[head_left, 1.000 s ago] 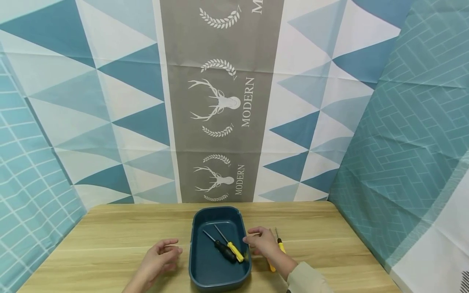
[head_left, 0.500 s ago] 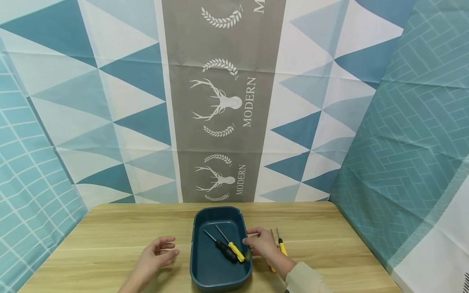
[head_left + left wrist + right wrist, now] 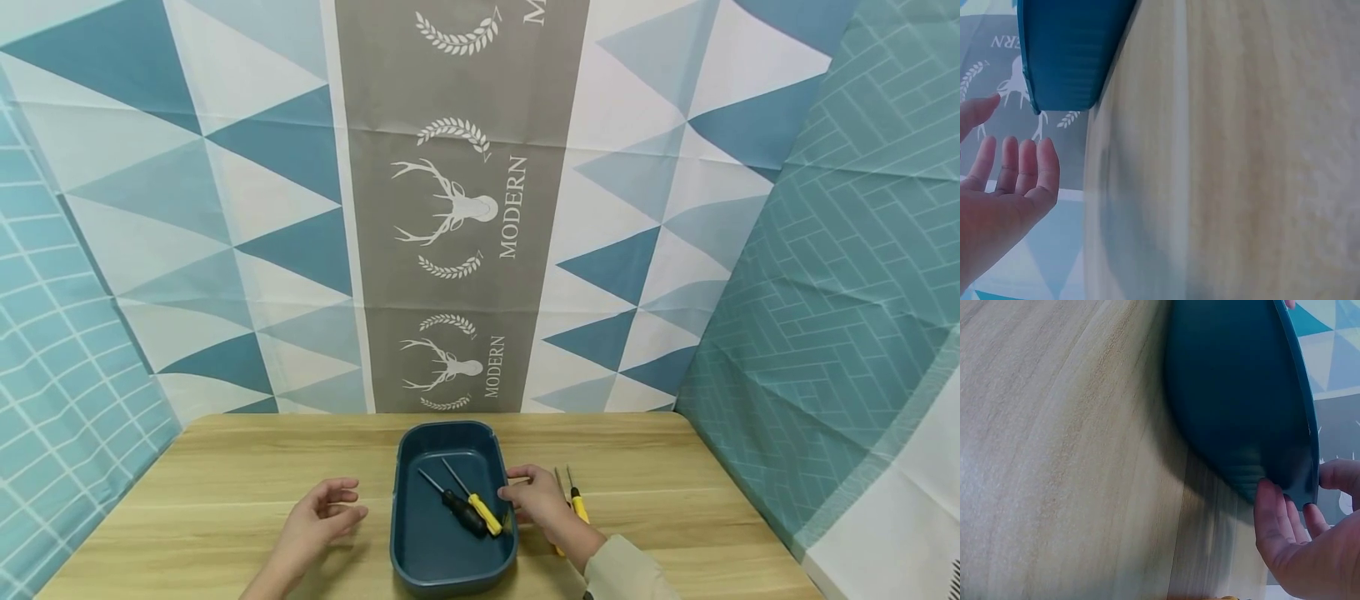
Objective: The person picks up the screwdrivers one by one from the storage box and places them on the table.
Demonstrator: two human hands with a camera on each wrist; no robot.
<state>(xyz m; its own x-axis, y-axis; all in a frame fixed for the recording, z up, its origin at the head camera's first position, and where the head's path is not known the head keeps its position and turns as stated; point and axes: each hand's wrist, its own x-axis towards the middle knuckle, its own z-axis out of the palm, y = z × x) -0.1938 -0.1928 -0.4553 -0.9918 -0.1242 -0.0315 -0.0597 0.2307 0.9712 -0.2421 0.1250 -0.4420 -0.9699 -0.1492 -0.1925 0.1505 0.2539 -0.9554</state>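
Your right hand (image 3: 537, 498) pinches the tray (image 3: 431, 554) by its right rim; your left hand (image 3: 321, 515), fingers relaxed, is apart from it. Inside: black screwdriver (image 3: 465, 513), yellow screwdriver (image 3: 483, 513).

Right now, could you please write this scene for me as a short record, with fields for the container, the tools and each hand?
Container: dark blue rectangular tray with rounded corners, on a light wooden table
Tools inside: black-handled screwdriver and yellow-handled screwdriver, both lying slanted
Tools outside: yellow-and-black-handled screwdriver, right of the tray; beside it a thin metal shaft, its lower part hidden
Right hand: pinches the tray's right wall
Left hand: apart from the tray, on its left, holding nothing
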